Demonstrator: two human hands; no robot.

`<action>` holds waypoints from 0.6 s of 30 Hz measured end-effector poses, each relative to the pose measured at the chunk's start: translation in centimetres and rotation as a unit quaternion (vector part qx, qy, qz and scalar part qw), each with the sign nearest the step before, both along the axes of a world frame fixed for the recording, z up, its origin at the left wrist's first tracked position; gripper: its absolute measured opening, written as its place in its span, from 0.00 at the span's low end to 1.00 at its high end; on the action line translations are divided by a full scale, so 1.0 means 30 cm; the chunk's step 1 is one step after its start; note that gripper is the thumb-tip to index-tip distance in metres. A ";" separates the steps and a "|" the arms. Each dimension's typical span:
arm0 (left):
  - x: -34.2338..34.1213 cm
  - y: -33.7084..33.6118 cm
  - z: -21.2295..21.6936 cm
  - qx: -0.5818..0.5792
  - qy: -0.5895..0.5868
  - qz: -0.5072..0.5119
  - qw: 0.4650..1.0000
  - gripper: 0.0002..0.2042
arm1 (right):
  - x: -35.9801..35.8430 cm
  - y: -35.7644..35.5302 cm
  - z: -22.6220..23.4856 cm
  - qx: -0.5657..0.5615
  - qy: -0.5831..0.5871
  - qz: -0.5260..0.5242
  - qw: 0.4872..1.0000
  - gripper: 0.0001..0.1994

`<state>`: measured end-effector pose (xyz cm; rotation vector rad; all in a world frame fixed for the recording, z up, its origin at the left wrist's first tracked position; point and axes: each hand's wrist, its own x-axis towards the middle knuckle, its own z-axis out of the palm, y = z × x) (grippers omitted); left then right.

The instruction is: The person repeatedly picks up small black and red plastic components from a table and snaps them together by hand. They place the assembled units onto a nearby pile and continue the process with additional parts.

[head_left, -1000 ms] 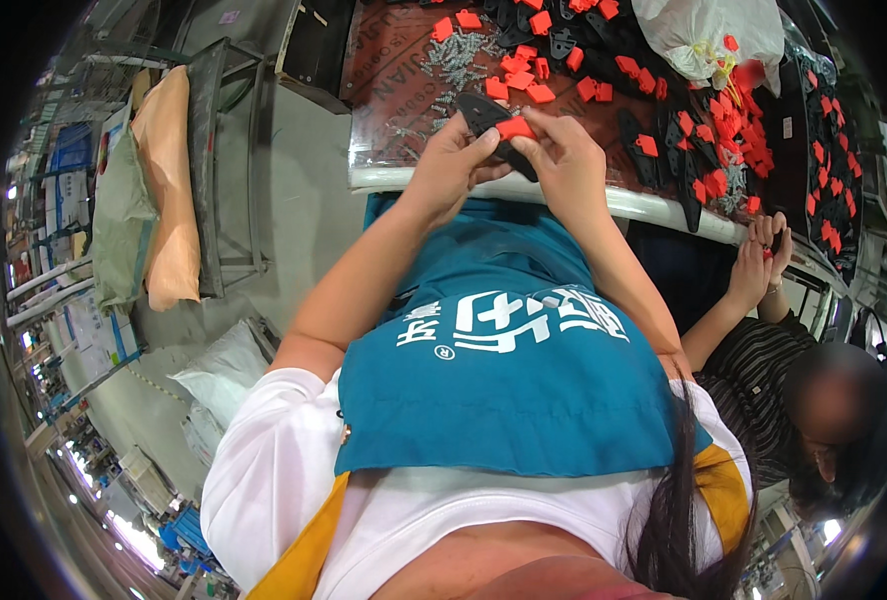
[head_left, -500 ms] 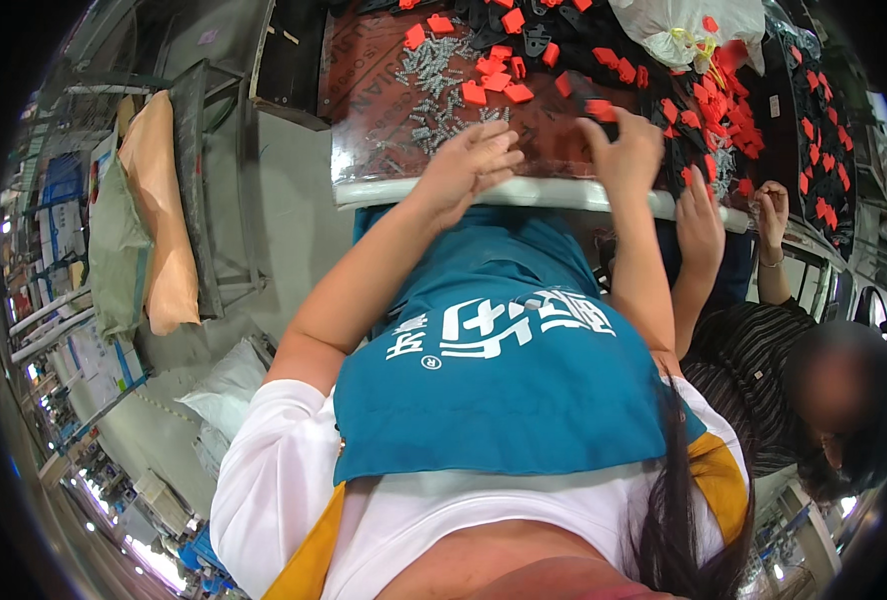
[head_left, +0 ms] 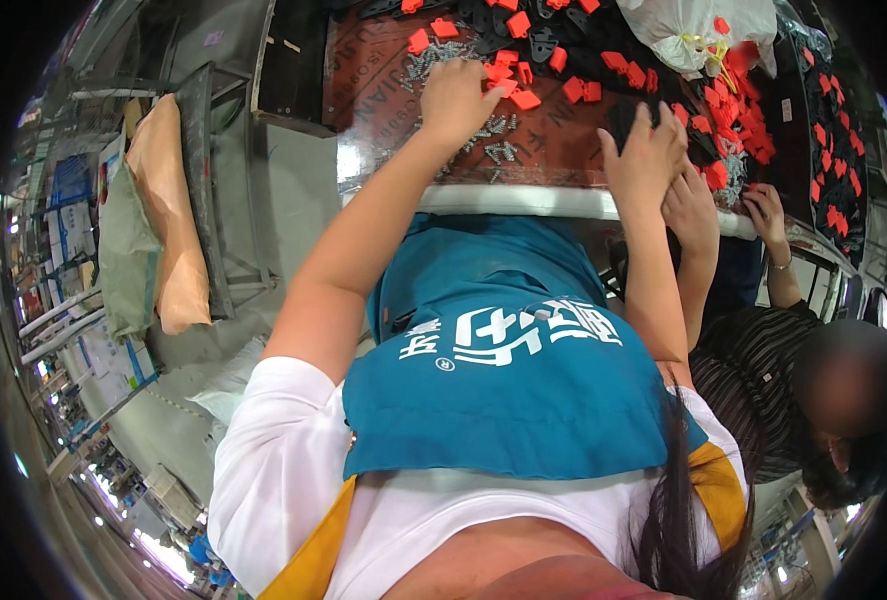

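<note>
My left hand (head_left: 456, 105) reaches palm down over the pile of small grey screws (head_left: 434, 62) at the table's far left. Its thumb stands apart beside several red plastic pieces (head_left: 504, 72); the other fingertips are partly hidden against the pile. My right hand (head_left: 648, 165) is open, fingers stretched and thumb apart, at the edge of some black plastic parts (head_left: 621, 118). Nothing shows in its grasp. A co-worker's hand (head_left: 694, 212) is close beside it, partly hidden behind it.
More screws (head_left: 502, 152) lie scattered on the brown tabletop (head_left: 554, 165), which has a white padded edge (head_left: 524, 201). A white plastic bag (head_left: 689, 30) and a red heap (head_left: 739, 115) are at the right. The co-worker's other hand (head_left: 767, 212) is by the edge.
My left hand has moved away from the near edge, up to the screw pile. My right hand has shifted right and nearer, away from the red and black pieces it was over.
</note>
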<state>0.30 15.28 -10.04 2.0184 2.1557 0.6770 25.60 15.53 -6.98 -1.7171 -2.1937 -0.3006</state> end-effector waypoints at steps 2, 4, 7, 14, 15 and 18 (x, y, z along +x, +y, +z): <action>0.038 0.025 -0.019 -0.001 0.064 0.017 0.998 0.18 | -0.054 -0.007 0.006 0.015 0.046 0.050 0.998 0.29; 0.050 0.035 -0.030 -0.024 0.042 0.034 0.998 0.18 | -0.108 -0.009 0.009 0.002 0.062 0.083 0.995 0.25; 0.053 0.020 -0.009 -0.019 0.003 0.054 0.998 0.16 | -0.151 0.030 -0.026 -0.003 0.075 0.130 0.989 0.20; -0.073 -0.040 -0.062 0.079 -0.009 0.052 0.995 0.16 | -0.282 0.184 -0.125 -0.012 0.166 0.170 0.971 0.17; -0.087 -0.039 -0.057 0.084 -0.018 0.050 0.995 0.16 | -0.303 0.206 -0.111 0.025 0.145 0.174 0.974 0.17; -0.101 -0.027 -0.031 0.096 -0.046 0.033 0.994 0.15 | -0.347 0.287 -0.117 0.123 0.085 0.180 0.972 0.15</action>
